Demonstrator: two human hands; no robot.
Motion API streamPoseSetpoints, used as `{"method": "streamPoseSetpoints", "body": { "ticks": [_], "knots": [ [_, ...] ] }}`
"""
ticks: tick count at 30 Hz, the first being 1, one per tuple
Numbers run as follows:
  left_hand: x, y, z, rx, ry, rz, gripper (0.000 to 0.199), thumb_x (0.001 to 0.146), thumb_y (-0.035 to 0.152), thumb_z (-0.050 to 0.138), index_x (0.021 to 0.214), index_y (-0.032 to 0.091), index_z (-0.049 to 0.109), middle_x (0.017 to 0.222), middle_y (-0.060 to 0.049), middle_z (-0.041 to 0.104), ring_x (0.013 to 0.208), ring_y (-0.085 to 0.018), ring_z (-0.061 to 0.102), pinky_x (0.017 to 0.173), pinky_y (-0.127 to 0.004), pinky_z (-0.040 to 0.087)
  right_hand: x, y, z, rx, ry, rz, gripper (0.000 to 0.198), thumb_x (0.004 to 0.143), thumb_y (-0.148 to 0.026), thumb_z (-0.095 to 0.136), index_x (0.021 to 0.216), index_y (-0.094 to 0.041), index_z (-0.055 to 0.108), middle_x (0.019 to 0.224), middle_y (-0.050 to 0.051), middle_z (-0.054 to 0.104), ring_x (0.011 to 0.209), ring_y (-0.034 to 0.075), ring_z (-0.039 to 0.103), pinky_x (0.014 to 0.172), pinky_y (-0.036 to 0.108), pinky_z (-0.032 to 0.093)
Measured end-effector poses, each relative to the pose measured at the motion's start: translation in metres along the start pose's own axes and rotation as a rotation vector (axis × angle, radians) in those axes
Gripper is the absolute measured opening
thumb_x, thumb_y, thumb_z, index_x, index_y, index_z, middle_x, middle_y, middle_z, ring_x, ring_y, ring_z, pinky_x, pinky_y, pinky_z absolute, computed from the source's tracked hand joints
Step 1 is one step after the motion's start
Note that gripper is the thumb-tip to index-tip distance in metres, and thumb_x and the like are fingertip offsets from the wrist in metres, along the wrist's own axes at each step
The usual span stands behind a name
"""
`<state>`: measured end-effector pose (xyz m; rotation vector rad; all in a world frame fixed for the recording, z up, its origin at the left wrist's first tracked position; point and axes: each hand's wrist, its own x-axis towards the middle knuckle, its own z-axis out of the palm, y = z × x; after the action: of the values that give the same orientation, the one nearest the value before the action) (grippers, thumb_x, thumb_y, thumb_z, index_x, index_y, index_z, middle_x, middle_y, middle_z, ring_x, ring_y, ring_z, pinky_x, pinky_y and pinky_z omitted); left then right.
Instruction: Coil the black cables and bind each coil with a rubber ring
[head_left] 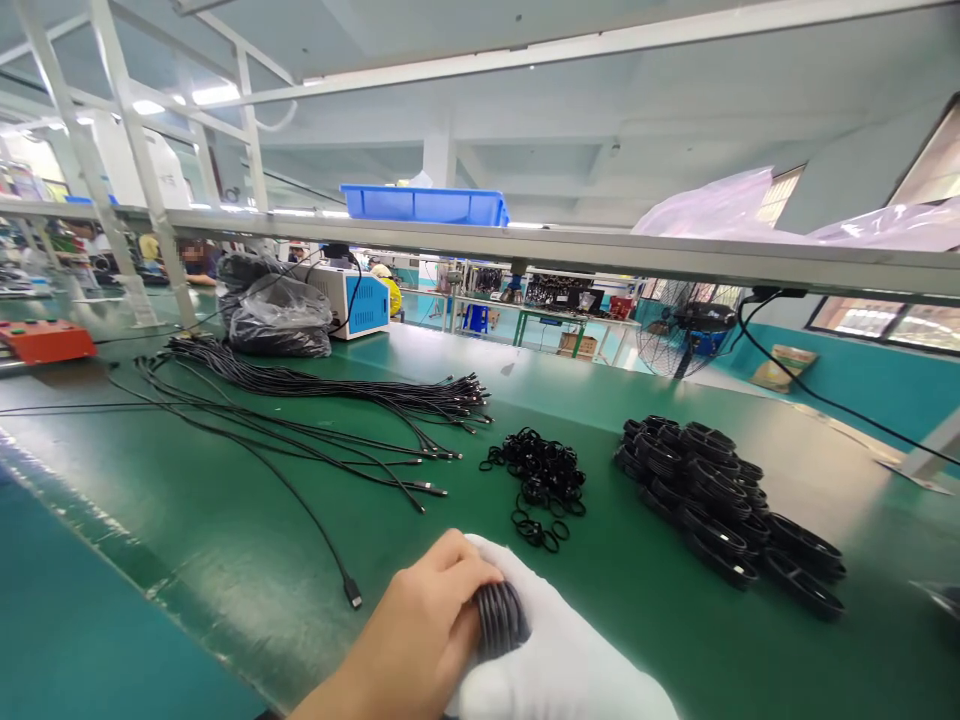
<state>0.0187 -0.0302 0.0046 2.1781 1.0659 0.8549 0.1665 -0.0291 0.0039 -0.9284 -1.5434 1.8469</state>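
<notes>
The bare left hand (427, 615) and the white-gloved right hand (559, 650) each have their grip closed around a coiled cable (499, 622), its smooth black loops stacked like ribs between them, over the glossy, scuffed green tabletop (225, 560); beyond lie thin, round black rings (536, 458) in a tangled heap, with a pile of oval cable coils (720, 490) to their right and long, slender loose cables (337, 390) with metal-tipped plugs to their left; farther back sit a crinkled, translucent plastic bag (281, 318) and a boxy blue-and-white machine (366, 302); above, a shelf (570, 244) bears a rectangular blue bin (424, 207).
</notes>
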Motion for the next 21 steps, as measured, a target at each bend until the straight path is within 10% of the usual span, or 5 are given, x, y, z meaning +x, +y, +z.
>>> {"method": "streamPoseSetpoints", "body": {
  "ticks": [9,21],
  "knots": [
    [0.008,0.007,0.002,-0.406,-0.028,-0.411,0.008,0.077,0.018,0.047,0.085,0.020,0.049,0.060,0.007,0.052,0.048,-0.010,0.050,0.048,-0.021,0.040,-0.004,0.010,-0.003,0.235,0.023,-0.011,0.025,0.059,-0.031,0.065,0.071,-0.009,0.062,0.066,0.005,0.060,0.057,0.014,0.058,0.058,0.029,0.046],
    [0.012,0.004,0.014,0.216,0.087,-0.289,0.016,0.072,0.008,0.047,0.075,0.021,0.055,0.070,0.003,0.058,0.056,-0.011,0.050,0.054,-0.023,0.037,0.003,0.025,-0.005,0.275,0.006,0.089,0.012,0.054,-0.018,0.062,0.063,-0.009,0.060,0.053,0.002,0.059,0.043,0.010,0.055,0.045,0.021,0.046]
  ]
}}
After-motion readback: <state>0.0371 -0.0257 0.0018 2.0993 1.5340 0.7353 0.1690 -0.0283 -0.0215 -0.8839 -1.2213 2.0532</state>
